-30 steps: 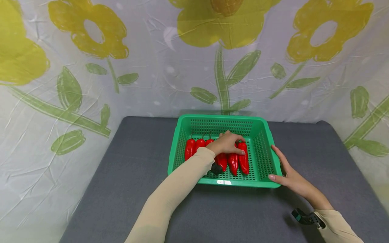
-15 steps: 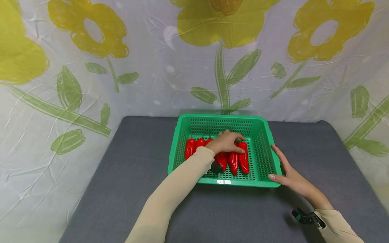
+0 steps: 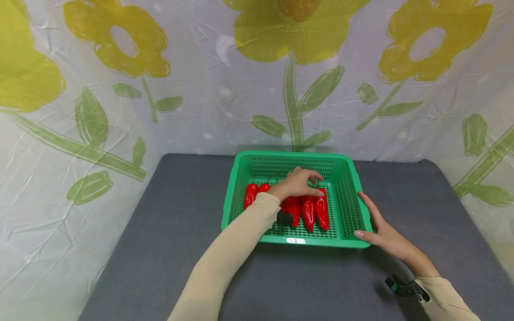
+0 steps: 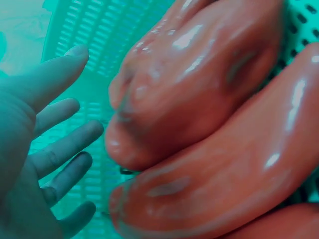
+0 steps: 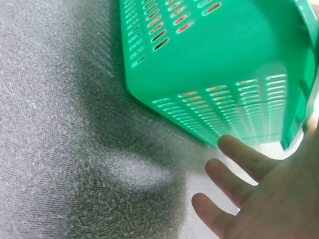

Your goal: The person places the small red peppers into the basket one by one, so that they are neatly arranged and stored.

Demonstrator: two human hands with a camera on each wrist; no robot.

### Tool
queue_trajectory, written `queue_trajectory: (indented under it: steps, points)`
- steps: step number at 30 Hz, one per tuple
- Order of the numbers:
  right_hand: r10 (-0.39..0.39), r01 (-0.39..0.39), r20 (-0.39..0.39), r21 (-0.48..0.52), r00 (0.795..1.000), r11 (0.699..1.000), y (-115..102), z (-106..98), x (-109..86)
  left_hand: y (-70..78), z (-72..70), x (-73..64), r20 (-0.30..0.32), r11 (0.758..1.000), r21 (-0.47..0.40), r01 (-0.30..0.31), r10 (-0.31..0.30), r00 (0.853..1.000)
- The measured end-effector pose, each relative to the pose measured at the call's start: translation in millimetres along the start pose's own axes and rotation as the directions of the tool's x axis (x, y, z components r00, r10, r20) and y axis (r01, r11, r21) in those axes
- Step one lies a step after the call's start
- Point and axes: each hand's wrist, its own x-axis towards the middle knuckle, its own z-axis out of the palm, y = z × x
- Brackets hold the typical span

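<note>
Several glossy red peppers [image 3: 308, 213] lie side by side in a green plastic basket [image 3: 296, 241]. My left hand [image 3: 299, 183] hovers over the stem ends of the right-hand peppers, and part of the row is hidden under that hand and sleeve. In the left wrist view, my spread left fingers [image 4: 75, 145] are apart from the nearest pepper [image 4: 209, 194] and hold nothing. At the basket's right front corner is my right hand [image 3: 387, 236], its thumb on the front rim and the index finger along the right side. Three right fingers [image 5: 234, 181] extend straight beneath the rim.
The basket stands on a dark grey cloth-covered table [image 3: 180, 209], close to the back. Behind it hangs a white sheet [image 3: 209, 98] printed with yellow flowers. A black band [image 3: 405, 287] is on the right wrist. Bare basket floor shows right of the peppers.
My left hand has lifted slightly and shifted a little back and left off the right-hand peppers, uncovering more of their tops. The right hand and the basket have stayed put.
</note>
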Motion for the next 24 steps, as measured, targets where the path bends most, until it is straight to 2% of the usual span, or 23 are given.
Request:
queue_trajectory:
  steps: [7,15,19,24]
  points:
    - [0.013,-0.013,0.000,-0.021,1.000,1.000,-0.1,0.4,-0.3,0.5,-12.1,-1.0,-0.051,0.999,-0.039,-0.013,0.011,0.999]
    - [-0.003,0.003,-0.007,-0.033,1.000,0.999,-1.5,-0.6,-1.2,14.2,-35.8,-9.6,-0.112,0.998,-0.028,-0.052,0.049,0.993]
    - [-0.011,0.011,-0.010,-0.058,1.000,0.998,-2.3,-2.3,-4.1,21.4,-49.3,-20.2,-0.135,0.997,-0.008,-0.079,0.077,0.988]
    - [-0.036,0.036,-0.001,-0.054,0.999,0.998,-0.6,-5.3,-7.0,26.3,-68.4,-41.9,-0.174,0.994,0.025,-0.107,0.110,0.979]
